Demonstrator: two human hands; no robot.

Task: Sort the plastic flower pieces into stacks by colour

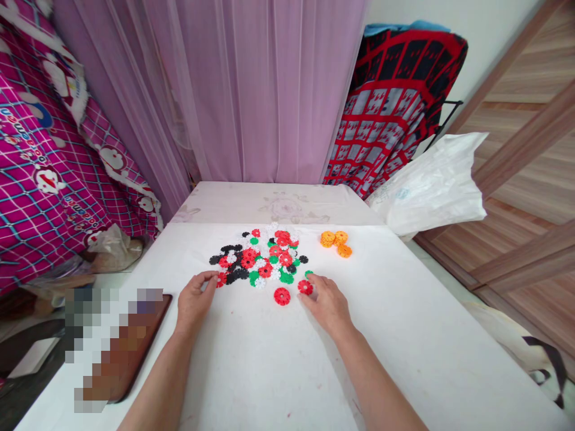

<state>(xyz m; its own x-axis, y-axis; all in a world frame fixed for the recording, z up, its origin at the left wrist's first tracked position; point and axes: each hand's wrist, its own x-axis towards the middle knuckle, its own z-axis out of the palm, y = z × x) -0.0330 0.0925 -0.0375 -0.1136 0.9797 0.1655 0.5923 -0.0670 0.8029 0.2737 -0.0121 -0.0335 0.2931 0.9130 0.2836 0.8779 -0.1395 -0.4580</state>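
Observation:
A loose pile of small plastic snowflake discs (263,257) in red, black, white and green lies on the white table (404,335). My left hand (195,299) rests at the pile's left edge, thumb and fingers pinched on a red disc (221,279). My right hand (326,302) lies at the pile's right edge with its fingers curled, their tips touching another red disc (305,287). One more red disc (282,296) sits alone between my hands. Three orange discs (336,241) are grouped apart to the right.
A brown tray-like board (150,326) lies at the table's left edge. A white plastic bag (433,185) hangs over the far right corner. Purple curtains (251,90), a pink patterned blanket (40,167) and a red checked cloth (395,102) stand behind.

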